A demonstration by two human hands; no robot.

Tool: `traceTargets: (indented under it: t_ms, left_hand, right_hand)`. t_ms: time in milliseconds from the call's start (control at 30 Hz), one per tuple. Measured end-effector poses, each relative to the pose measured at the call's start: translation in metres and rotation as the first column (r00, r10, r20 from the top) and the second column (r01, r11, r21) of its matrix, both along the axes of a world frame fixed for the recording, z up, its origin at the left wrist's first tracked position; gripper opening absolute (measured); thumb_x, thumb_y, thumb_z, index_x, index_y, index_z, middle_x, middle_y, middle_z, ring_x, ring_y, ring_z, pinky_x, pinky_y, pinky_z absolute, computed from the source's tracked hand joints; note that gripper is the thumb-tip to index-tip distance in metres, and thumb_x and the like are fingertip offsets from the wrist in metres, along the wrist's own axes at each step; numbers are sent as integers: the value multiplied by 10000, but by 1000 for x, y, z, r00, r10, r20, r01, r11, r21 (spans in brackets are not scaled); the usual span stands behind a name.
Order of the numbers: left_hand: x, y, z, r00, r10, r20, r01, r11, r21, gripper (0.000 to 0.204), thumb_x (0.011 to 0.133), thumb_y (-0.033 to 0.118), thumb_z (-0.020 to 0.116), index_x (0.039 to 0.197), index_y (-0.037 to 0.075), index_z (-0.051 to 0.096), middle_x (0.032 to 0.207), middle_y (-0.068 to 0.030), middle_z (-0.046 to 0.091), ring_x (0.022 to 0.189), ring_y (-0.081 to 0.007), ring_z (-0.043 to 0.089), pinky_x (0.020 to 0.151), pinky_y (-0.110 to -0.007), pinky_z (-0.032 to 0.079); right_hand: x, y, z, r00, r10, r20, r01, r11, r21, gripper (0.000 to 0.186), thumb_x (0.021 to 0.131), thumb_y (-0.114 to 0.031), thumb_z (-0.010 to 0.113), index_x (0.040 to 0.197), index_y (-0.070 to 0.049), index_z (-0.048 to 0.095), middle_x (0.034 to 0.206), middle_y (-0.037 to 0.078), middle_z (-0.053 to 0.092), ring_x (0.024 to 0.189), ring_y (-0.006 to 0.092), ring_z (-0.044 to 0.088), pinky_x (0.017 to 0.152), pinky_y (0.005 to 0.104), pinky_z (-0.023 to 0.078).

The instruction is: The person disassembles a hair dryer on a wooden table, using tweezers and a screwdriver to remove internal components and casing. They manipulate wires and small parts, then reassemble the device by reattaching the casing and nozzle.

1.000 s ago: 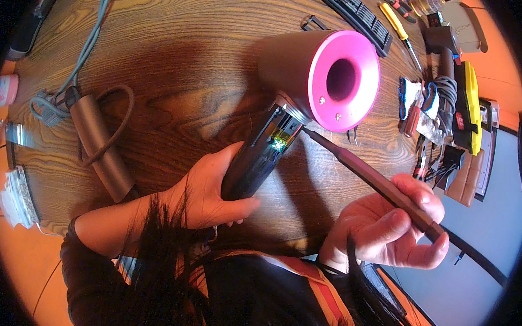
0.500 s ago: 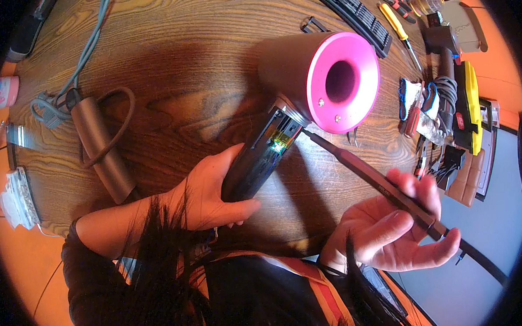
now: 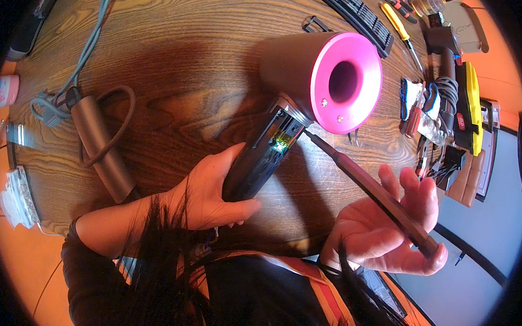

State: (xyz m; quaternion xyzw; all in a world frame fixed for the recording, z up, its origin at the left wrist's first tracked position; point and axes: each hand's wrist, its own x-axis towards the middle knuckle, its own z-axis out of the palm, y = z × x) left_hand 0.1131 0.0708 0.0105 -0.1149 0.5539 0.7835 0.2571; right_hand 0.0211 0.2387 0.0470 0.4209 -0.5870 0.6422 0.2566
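Observation:
A hair dryer [image 3: 288, 63] with a grey head and a bright pink ring [image 3: 369, 79] lies on the wooden table, its opened handle slanting toward me. Inside the handle a small circuit board [image 3: 281, 142] catches the light. My left hand [image 3: 207, 197] is wrapped round the lower end of this black handle [image 3: 247, 178]. A long dark screwdriver [image 3: 370, 187] slants from the joint between handle and head to my right hand [image 3: 375, 234]. One fingertip presses its back end, and the thumb lies along the shaft. The other fingers are spread. The screwdriver's tip meets the joint; the screw there is too small to see.
Left of the dryer lies a metallic tube [image 3: 103, 149] with a looped grey cord. A black bit case [image 3: 356, 19], a yellow-handled screwdriver [image 3: 396, 22], a work glove [image 3: 408, 98] and a yellow-and-black case [image 3: 474, 107] crowd the right side. White packets [image 3: 18, 200] sit at the left edge.
My right hand's fingers have opened wider along the screwdriver, and its back end has swung slightly down and toward me. The dryer head has shifted a little right. My left hand stays put.

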Motion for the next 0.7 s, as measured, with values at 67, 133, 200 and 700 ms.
traceTargets:
  t_ms: [67, 133, 200, 700]
  left_hand:
    - [0, 0, 0, 1000, 0, 12, 0, 1000, 9, 598, 742, 123, 647, 1210, -37, 312, 674, -67, 544, 547, -122, 554, 486, -264, 469]
    - [0, 0, 0, 1000, 11, -6, -11, 1000, 3, 599, 741, 127, 650, 1209, -37, 313, 672, -67, 544, 546, -121, 554, 484, -262, 469]
    - [0, 0, -1, 1000, 11, -9, -11, 1000, 0, 600, 741, 130, 652, 1207, -37, 313, 672, -68, 544, 544, -120, 553, 483, -261, 468]
    - [0, 0, 0, 1000, 5, 1, -5, 1000, 14, 610, 742, 122, 645, 1221, -41, 304, 677, -66, 542, 548, -119, 552, 485, -263, 468]
  right_hand:
    - [0, 0, 0, 1000, 7, 1, -7, 1000, 16, 648, 830, -67, 539, 1342, -232, 180, 998, 182, 489, 660, 220, 528, 549, 336, 550]
    - [1, 0, -1, 997, -64, 43, 64, 998, -13, 669, 813, -65, 578, 1322, -257, 187, 983, 174, 479, 652, 241, 544, 546, 356, 553]
    - [2, 0, -1, 987, -137, 86, 137, 991, -2, 677, 791, -60, 617, 1290, -270, 210, 978, 166, 471, 658, 263, 561, 552, 375, 555]
    - [-3, 3, -1, 998, -44, -44, 49, 990, 135, 592, 849, -79, 485, 1315, -266, 171, 1041, 186, 477, 758, 264, 560, 607, 354, 546]
